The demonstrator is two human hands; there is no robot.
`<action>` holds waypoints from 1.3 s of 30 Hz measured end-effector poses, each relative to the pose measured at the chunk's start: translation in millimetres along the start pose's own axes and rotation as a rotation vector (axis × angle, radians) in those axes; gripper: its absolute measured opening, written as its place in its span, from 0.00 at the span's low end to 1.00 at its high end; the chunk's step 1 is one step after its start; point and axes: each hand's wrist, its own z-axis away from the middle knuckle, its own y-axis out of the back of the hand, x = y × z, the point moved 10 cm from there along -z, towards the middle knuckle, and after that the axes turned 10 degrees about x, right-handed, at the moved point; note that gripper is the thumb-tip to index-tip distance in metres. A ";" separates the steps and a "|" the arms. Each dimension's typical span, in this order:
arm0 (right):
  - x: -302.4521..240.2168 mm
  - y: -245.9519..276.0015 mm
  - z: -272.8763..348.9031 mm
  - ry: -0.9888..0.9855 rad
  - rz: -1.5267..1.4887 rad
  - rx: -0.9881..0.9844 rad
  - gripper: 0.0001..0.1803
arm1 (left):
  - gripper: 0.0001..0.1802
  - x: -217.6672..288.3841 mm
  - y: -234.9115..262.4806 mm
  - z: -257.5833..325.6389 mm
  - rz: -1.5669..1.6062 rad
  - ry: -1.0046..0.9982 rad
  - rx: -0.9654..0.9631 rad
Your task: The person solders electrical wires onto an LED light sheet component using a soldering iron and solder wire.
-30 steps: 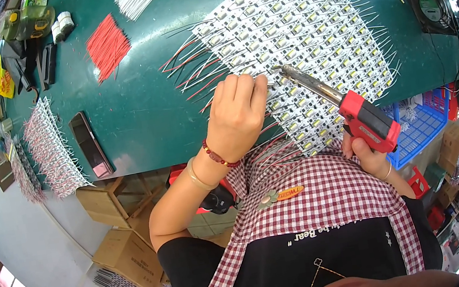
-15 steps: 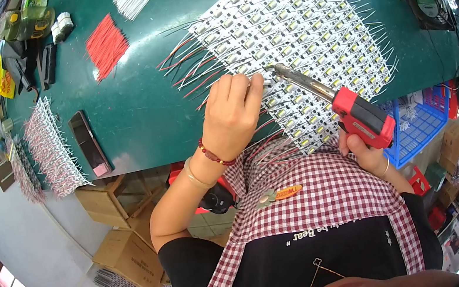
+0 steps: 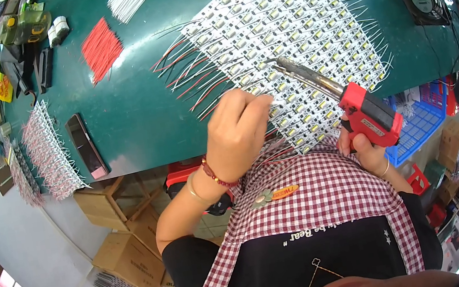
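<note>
– Left hand (image 3: pixel 239 130) has dropped toward the body since half a second ago, so its fingertips sit farther from the tip of the soldering gun (image 3: pixel 372 113)
– Where is that tip?
– Just beyond those fingertips, over the left part of the sheet of white circuit boards (image 3: pixel 294 21). Whether it touches them, I can't say
– Which hand is nearer to it?
– The left, by far. The right hand (image 3: pixel 364 150) is wrapped round the handle, down past the sheet's lower right edge, and the gun's long axis slants from there up and leftward across the boards
– So the hands are apart?
– Well apart, with the sheet's near corner between them. The left fingers are curled, tips bunched at the left edge; whether they pinch anything, I can't make out
– And the sheet?
– Mostly on the green table (image 3: pixel 136 116), ahead of the person, its long axis running upper left to lower right, near corner reaching the checked apron (image 3: pixel 307 185)
</note>
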 end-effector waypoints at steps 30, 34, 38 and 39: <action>-32.7 -28.7 -23.2 0.064 0.367 0.034 0.12 | 0.03 23.2 -45.2 31.1 0.558 0.592 -0.164; -34.5 -33.6 -23.2 0.084 0.341 0.027 0.10 | 0.08 35.6 -23.1 15.4 0.361 0.278 -0.010; -36.1 -35.6 -23.6 0.149 0.199 -0.051 0.23 | 0.11 22.4 -0.4 6.3 0.060 0.122 0.079; -27.6 -21.5 -20.7 0.055 0.200 0.033 0.26 | 0.12 13.7 4.0 4.9 -0.005 0.095 0.082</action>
